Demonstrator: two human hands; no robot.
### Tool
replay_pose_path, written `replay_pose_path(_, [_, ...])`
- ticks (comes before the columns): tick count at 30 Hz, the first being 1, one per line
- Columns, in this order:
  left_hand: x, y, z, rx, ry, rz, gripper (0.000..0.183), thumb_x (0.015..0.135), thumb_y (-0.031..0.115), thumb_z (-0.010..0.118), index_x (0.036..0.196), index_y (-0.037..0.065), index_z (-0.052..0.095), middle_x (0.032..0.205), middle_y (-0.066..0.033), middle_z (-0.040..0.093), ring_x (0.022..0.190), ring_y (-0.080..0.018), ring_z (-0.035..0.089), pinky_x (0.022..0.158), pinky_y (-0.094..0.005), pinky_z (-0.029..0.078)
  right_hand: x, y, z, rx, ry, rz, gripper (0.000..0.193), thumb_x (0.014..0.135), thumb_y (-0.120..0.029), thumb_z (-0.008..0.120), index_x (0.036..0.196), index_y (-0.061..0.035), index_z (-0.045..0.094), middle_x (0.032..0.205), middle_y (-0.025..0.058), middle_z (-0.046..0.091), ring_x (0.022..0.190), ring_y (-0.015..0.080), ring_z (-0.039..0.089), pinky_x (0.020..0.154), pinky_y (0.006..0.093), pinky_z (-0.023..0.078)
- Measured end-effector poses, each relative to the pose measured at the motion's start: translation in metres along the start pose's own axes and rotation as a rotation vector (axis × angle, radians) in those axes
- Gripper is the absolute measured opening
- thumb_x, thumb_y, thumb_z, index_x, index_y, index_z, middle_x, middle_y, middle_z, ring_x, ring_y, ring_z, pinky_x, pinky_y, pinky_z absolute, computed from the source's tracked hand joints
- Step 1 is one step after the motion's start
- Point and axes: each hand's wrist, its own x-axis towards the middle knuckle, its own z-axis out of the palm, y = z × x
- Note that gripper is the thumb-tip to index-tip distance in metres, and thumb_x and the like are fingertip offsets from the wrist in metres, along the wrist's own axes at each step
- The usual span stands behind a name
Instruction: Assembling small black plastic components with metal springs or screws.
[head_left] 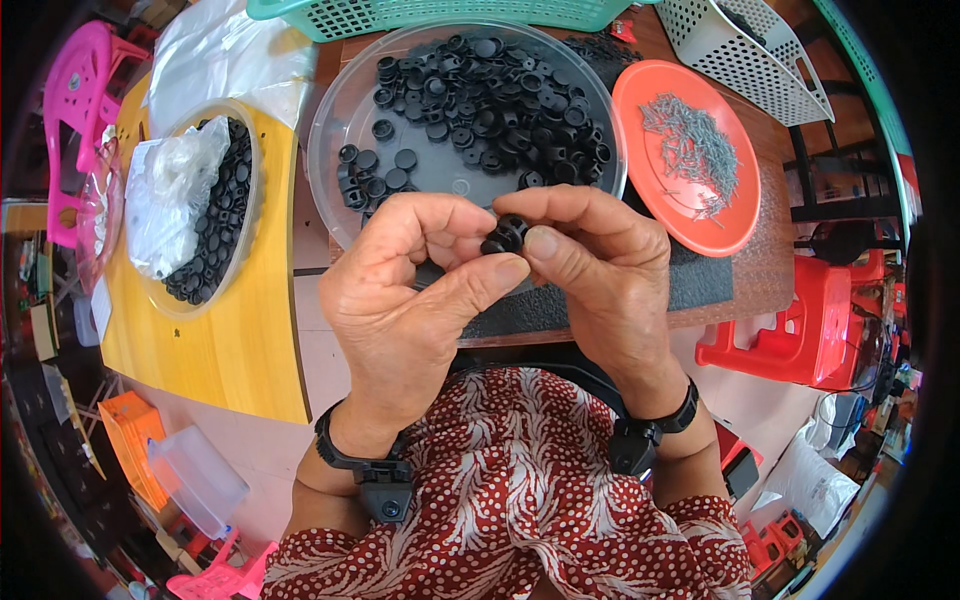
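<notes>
A small round black plastic part (506, 233) is pinched between my two hands, above the near edge of a clear round tub (325, 190). My left hand (405, 290) grips it from the left between thumb and fingers. From the other side, my right hand (600, 265) closes thumb and forefinger on the same part. My fingertips cover some of it, so its full shape is hidden. Loose black plastic parts (500, 95) of similar size are heaped in the tub, some lying apart at its left side.
An orange-red plate (650, 200) of small metal pins (690, 145) stands right of the tub. White (735, 60) and green baskets (370, 18) are behind. On the yellow table (230, 350) at left, another tub (245, 245) holds black parts and a plastic bag (175, 195).
</notes>
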Motion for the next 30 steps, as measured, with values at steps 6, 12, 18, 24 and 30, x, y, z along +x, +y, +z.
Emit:
replay_pose_path(6, [0.002,0.0,-0.001,0.0,-0.019,-0.006,0.034,0.064,-0.007,0.075,0.094,-0.004,0.058,0.08,-0.0019,0.057,0.071,-0.0066,0.053,0.066,-0.0166,0.044,0.0,0.0,-0.003,0.094,0.028,0.041,0.014,0.08,0.004,0.062,0.093,0.0016,0.064,0.083,0.0027,0.064,0.075,0.005,0.056,0.067,0.0187,0.046])
replay_pose_path(12, [0.003,0.003,0.0,0.015,-0.051,-0.011,0.037,0.063,-0.007,0.075,0.096,-0.005,0.058,0.079,-0.002,0.058,0.072,-0.0066,0.054,0.067,-0.0166,0.045,0.001,0.0,-0.005,0.073,-0.002,0.008,0.015,0.08,0.004,0.061,0.095,0.0019,0.063,0.083,0.0038,0.065,0.074,0.0059,0.057,0.066,0.0196,0.047])
replay_pose_path(18, [0.004,0.004,0.002,0.032,-0.06,-0.011,0.037,0.063,-0.007,0.075,0.096,-0.005,0.058,0.079,-0.0017,0.057,0.071,-0.0064,0.054,0.066,-0.0163,0.045,-0.001,-0.002,-0.005,0.112,0.034,0.068,0.014,0.081,0.003,0.061,0.095,0.0017,0.064,0.083,0.0036,0.064,0.074,0.0058,0.057,0.066,0.0196,0.047])
replay_pose_path(24, [0.004,0.006,0.002,0.086,-0.076,-0.047,0.037,0.063,-0.008,0.075,0.096,-0.005,0.059,0.079,-0.0015,0.057,0.071,-0.0064,0.054,0.065,-0.0164,0.045,-0.001,0.001,-0.008,0.099,0.027,0.05,0.014,0.08,0.003,0.062,0.093,0.001,0.065,0.081,0.0028,0.064,0.072,0.0052,0.055,0.064,0.0188,0.046])
replay_pose_path(30, [0.003,0.009,0.003,0.118,-0.083,-0.09,0.037,0.063,-0.009,0.074,0.097,-0.006,0.06,0.079,-0.0019,0.058,0.072,-0.0064,0.054,0.066,-0.0164,0.045,-0.002,-0.001,-0.008,0.046,0.044,0.002,0.012,0.079,0.004,0.062,0.09,0.0012,0.066,0.078,0.0011,0.063,0.071,0.0046,0.054,0.063,0.0187,0.045])
